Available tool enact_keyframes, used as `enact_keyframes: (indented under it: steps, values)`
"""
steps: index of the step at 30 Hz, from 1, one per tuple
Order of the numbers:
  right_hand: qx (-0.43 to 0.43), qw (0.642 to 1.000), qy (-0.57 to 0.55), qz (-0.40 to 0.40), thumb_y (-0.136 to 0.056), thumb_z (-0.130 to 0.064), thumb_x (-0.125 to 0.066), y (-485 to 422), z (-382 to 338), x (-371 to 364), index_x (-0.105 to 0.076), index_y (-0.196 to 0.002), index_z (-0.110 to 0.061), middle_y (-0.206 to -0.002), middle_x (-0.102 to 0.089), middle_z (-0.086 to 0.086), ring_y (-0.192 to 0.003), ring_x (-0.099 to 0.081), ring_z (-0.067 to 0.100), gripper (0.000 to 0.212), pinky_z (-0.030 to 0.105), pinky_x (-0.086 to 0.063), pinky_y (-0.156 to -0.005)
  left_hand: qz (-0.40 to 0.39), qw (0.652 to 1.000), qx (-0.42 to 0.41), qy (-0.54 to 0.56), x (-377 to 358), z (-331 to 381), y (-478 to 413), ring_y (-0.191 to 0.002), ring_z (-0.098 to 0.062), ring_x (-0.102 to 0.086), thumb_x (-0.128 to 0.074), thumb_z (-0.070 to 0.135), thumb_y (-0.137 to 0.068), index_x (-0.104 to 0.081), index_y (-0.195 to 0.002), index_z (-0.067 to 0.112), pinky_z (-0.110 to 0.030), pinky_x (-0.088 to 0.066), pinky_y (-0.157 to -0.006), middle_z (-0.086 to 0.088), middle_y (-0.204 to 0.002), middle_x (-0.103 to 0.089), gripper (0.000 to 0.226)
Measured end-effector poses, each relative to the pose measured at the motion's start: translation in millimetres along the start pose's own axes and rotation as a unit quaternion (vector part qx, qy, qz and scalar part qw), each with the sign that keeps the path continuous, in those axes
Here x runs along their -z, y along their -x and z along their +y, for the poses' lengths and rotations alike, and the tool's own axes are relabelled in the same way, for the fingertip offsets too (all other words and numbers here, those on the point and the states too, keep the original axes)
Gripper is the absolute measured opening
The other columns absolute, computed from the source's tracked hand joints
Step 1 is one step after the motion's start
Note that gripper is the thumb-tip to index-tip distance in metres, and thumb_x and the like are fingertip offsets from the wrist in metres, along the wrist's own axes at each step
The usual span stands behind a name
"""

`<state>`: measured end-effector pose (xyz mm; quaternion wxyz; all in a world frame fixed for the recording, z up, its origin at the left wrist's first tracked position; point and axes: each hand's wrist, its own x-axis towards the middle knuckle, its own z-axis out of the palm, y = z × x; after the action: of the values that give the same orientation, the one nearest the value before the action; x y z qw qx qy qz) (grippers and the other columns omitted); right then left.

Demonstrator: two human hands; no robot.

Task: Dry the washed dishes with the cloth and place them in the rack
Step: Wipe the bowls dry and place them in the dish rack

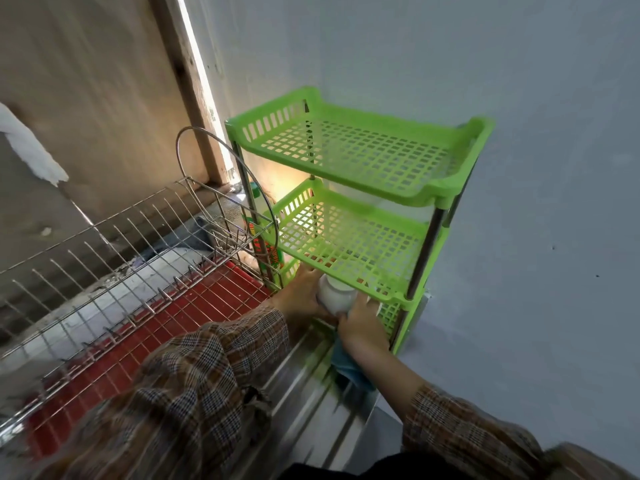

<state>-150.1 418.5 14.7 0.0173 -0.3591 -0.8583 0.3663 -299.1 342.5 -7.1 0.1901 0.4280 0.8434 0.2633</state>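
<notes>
**Figure. One cup in hand at the foot of the shelf: the task appears barely begun**

Both hands hold a white cup at the front edge of the green shelf unit, just under its middle tier. The left hand curls round the cup's left side. The right hand grasps its near side, with the blue cloth bunched beneath that palm and trailing onto the steel draining board in front of the shelf unit. Whether the right fingers also pinch the cloth cannot be told. Left of the shelf unit stands a wire dish rack over a red tray. No dish shows on the shelf unit's two upper tiers or on the rack's visible wires. The task therefore seems to be at an early stage, with this cup near placement and any further dishes out of view.
</notes>
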Motion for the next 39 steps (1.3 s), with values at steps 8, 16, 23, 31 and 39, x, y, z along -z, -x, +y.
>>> enact_keyframes:
  steps: [8, 16, 23, 31, 39]
  values:
    - [0.027, 0.999, -0.018, -0.016, -0.102, -0.035, -0.041, -0.7, -9.1, 12.6, -0.05, -0.133, -0.007, -0.126, -0.058, 0.015, -0.113, -0.057, 0.034, 0.042, 0.031, -0.037, -0.078, -0.034, 0.995, 0.072, -0.059, 7.6, 26.5, 3.5, -0.106, -0.029, -0.059, -0.075, 0.022, -0.082, -0.066, -0.109, -0.002, -0.032, -0.042, -0.099, -0.018, -0.109, -0.067, 0.038]
    - [0.033, 0.999, 0.01, -0.006, -0.096, -0.022, -0.049, 2.1, -2.1, 6.7, -0.04, -0.135, -0.01, -0.128, -0.051, 0.016, -0.111, -0.057, 0.036, 0.042, 0.041, -0.047, -0.088, 0.051, 0.994, 0.089, -0.044, -5.8, 29.1, 22.0, -0.125, -0.027, -0.044, -0.083, 0.026, -0.067, -0.039, -0.141, 0.009, -0.041, -0.046, -0.102, -0.009, -0.138, -0.042, 0.088]
    - [0.207, 0.977, -0.043, 0.009, -0.092, -0.021, -0.063, 37.2, 9.1, -0.1, -0.017, -0.153, -0.02, -0.156, -0.022, 0.003, -0.124, -0.049, 0.027, 0.076, 0.035, -0.044, -0.094, 0.147, 0.979, 0.104, -0.096, -17.8, 53.4, 75.8, -0.143, -0.023, -0.029, -0.057, 0.01, -0.088, -0.026, -0.153, 0.013, -0.035, -0.03, -0.115, -0.006, -0.158, -0.026, 0.072]
    - [0.343, 0.939, -0.022, -0.018, -0.079, -0.003, -0.076, 109.3, 7.6, -14.9, -0.037, -0.147, -0.014, -0.155, -0.019, 0.02, -0.141, -0.031, 0.034, 0.079, 0.029, -0.03, -0.11, 0.281, 0.923, 0.15, -0.215, -22.6, 81.6, 211.1, -0.15, -0.019, -0.004, -0.045, 0.032, -0.1, -0.012, -0.154, 0.017, -0.027, 0.006, -0.113, -0.001, -0.163, -0.008, 0.065]
    - [0.491, 0.865, -0.033, -0.099, -0.073, 0.005, -0.076, 222.7, -29.2, -65.2, -0.041, -0.145, -0.014, -0.153, -0.023, 0.023, -0.136, -0.035, 0.041, 0.082, 0.043, -0.039, -0.107, 0.33, 0.865, 0.272, -0.262, -35.7, 83.5, 383.6, -0.146, -0.018, 0.018, -0.053, 0.029, -0.094, 0.0, -0.153, 0.019, -0.038, 0.008, -0.12, -0.002, -0.16, 0.015, 0.08]
